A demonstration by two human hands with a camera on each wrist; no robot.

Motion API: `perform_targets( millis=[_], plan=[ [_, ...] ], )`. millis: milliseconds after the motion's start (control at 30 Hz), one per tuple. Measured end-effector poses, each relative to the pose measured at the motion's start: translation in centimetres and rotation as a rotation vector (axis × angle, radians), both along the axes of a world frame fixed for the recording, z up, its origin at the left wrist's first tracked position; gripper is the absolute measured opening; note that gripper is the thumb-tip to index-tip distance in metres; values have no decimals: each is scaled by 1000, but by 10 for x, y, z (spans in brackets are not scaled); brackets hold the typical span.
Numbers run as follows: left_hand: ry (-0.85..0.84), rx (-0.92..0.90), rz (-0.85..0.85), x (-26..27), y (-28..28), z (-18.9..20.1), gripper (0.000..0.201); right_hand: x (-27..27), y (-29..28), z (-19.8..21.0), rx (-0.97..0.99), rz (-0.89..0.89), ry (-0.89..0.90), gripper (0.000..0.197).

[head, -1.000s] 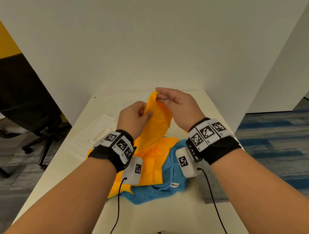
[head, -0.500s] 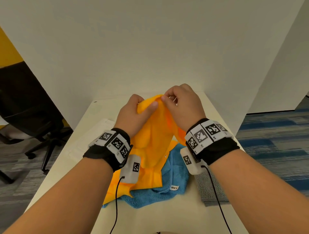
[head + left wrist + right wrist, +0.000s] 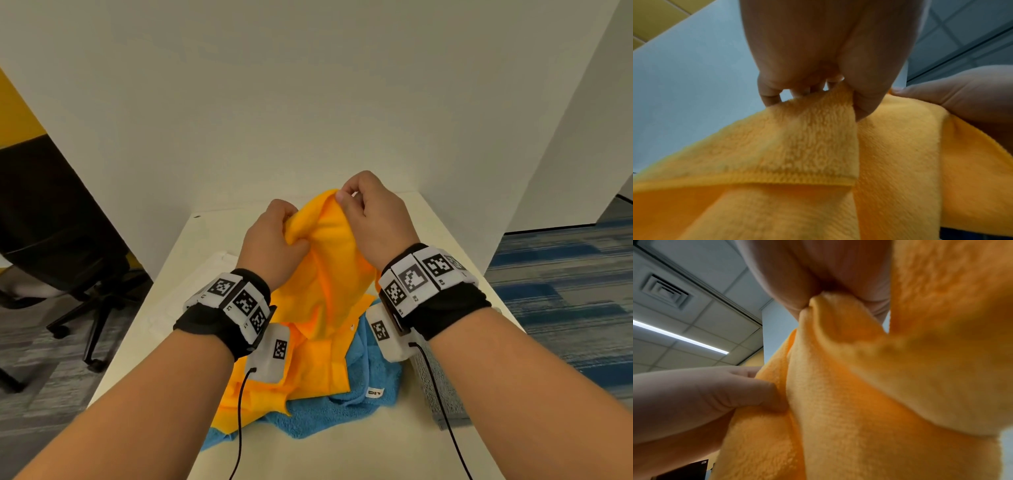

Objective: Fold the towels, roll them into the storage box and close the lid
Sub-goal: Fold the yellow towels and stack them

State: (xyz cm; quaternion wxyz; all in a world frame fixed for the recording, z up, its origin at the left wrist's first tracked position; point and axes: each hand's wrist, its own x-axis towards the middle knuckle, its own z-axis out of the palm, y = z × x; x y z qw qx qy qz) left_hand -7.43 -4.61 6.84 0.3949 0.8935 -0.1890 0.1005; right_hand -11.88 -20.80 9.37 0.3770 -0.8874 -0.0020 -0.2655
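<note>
The orange towel (image 3: 329, 274) hangs lifted over the table (image 3: 164, 308), its lower part draped on a blue towel (image 3: 342, 411). The right hand (image 3: 376, 219), knuckles up, pinches its top edge between thumb and fingers. Just beside and lower, the left hand (image 3: 270, 243) grips a bunched fold, fingers curled. A grey towel (image 3: 435, 394) lies to the right.

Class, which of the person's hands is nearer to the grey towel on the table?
Right. The right hand is raised above the grey towel; the left hand is further off across the orange towel.
</note>
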Motion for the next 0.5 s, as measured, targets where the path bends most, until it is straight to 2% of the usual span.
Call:
perform_targets(
  millis=[233, 300, 400, 500],
  plan=[
    [-82, -129, -98, -1, 2, -5, 38, 6, 7, 1, 79, 11, 9, 13],
    [-91, -140, -92, -1, 1, -6, 31, 6, 9, 2, 95, 23, 18, 12],
    [-109, -101, -64, 1, 1, -5, 9, 8, 9, 2, 92, 29, 23, 10],
    [-101, -51, -33, 5, 3, -5, 12, 8, 5, 1, 86, 9, 25, 13]
  ],
)
